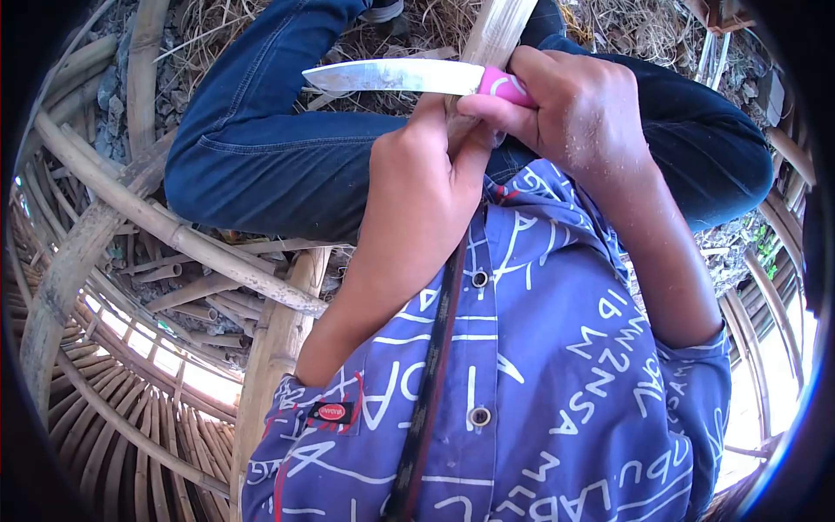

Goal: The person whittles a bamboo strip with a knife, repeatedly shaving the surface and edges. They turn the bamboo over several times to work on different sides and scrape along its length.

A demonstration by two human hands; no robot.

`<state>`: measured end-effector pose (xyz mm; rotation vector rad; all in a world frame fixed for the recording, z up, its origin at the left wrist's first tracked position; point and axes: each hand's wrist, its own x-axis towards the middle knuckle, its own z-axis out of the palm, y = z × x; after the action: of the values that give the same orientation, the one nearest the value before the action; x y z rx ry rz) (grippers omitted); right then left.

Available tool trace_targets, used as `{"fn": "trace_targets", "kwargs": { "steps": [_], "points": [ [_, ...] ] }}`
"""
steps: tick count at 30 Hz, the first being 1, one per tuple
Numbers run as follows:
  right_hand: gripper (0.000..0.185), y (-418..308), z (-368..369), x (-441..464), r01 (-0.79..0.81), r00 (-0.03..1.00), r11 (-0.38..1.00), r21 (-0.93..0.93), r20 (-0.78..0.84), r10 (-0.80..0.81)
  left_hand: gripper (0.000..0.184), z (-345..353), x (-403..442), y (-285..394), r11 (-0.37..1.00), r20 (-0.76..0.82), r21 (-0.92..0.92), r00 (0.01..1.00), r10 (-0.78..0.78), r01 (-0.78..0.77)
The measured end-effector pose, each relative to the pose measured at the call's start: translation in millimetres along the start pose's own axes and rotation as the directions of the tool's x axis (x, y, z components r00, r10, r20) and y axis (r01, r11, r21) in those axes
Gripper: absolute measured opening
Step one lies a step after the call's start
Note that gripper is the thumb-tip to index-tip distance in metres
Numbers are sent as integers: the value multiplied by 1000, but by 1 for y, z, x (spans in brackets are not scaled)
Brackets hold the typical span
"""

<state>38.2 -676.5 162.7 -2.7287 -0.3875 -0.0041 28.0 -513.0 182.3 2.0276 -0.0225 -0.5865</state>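
Observation:
My right hand (pixel 574 109) is closed round the pink handle of a knife (pixel 391 76). The blade points left and lies across a pale bamboo strip (pixel 496 39), which runs upward from between my hands to the top edge. Lower down, my left hand (pixel 426 174) grips the strip's near end, with its thumb close to my right fingers. The handle's pink end (pixel 504 87) shows between my right thumb and fingers. The contact between blade and strip cannot be made out clearly.
Bent legs in blue jeans (pixel 278 148) lie to both sides of the strip. Bamboo poles (pixel 183 235) cross at the left, above rubble and cut pieces. Woven bamboo slats (pixel 130 435) curve at lower left. Dry straw (pixel 639 35) covers the ground ahead.

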Motion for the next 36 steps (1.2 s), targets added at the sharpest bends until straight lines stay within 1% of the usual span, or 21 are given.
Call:
{"fn": "trace_targets", "kwargs": {
  "steps": [2,6,8,11,14,16,18,19,20,21,22,23,24,25,26,28,29,31,32,33,36],
  "points": [
    [49,0,0,0,13,1000,1000,-11,-4,-13,22,-1,-1,0,999,-5,-47,1000,27,-28],
    [49,-2,0,-2,34,999,999,-25,-15,-34,22,-4,-6,0,999,4,-40,1000,7,-7],
    [49,-3,2,-4,46,999,999,-28,-24,-47,19,-2,-7,-5,997,-18,-52,998,62,-63],
    [48,-4,0,-5,69,997,995,-71,-40,-72,19,-1,-11,-4,996,-32,-62,998,60,-62],
    [49,-6,-1,-5,45,998,997,-61,-28,-47,20,0,-12,-4,994,-54,-86,996,67,-71],
    [48,-2,-2,-3,65,998,990,-125,0,-66,21,0,-12,-6,995,-50,-76,996,67,-71],
    [36,44,7,-8,-48,998,980,-194,-57,37,22,-1,-19,-11,996,-46,-66,997,65,-68],
    [25,139,8,-11,-271,959,923,-275,-162,233,23,-2,-31,-13,997,-23,-72,999,34,-36],
    [26,180,-38,-5,-314,950,907,-281,-87,301,24,-5,-38,-17,997,0,-71,1000,8,-8],
    [34,195,-70,-1,-189,968,820,-540,38,249,26,-10,-39,-22,999,-11,-41,1000,25,-25],
    [88,135,-87,9,-364,931,771,-523,-186,314,26,-9,-37,-23,999,-26,-40,1000,16,-17],
    [82,138,-90,10,-324,930,865,-382,-296,218,27,-7,-34,-23,996,-14,-94,1000,-8,7],
    [82,139,-89,11,-317,931,865,-390,-302,205,28,-5,-29,-21,989,4,-148,1000,-18,19],
    [54,140,-84,8,-368,908,887,-278,-311,279,29,-7,-24,-14,988,62,-122,994,-87,94],
    [44,139,-77,4,-418,881,894,-159,-311,357,29,-8,-19,-12,989,58,-125,996,-66,73],
    [57,84,-61,6,-586,808,810,-30,-104,580,29,-11,-12,-13,967,73,-205,988,-137,149],
    [47,55,-51,4,-561,808,803,200,-77,584,17,-9,-13,-18,966,67,-231,992,-104,117],
    [46,18,-38,-3,-503,860,802,323,95,501,23,-12,-13,-17,961,86,-244,990,-109,127],
    [47,6,-28,-4,-477,878,831,286,109,466,28,-13,-13,-16,954,114,-259,986,-124,150],
    [48,-7,-24,-4,-485,874,786,382,175,454,28,-13,-13,-16,934,160,-279,970,-182,221],
    [49,-28,-9,-7,-275,961,896,350,120,248,26,-13,-13,-14,912,227,-306,952,-206,271]
  ]
}}
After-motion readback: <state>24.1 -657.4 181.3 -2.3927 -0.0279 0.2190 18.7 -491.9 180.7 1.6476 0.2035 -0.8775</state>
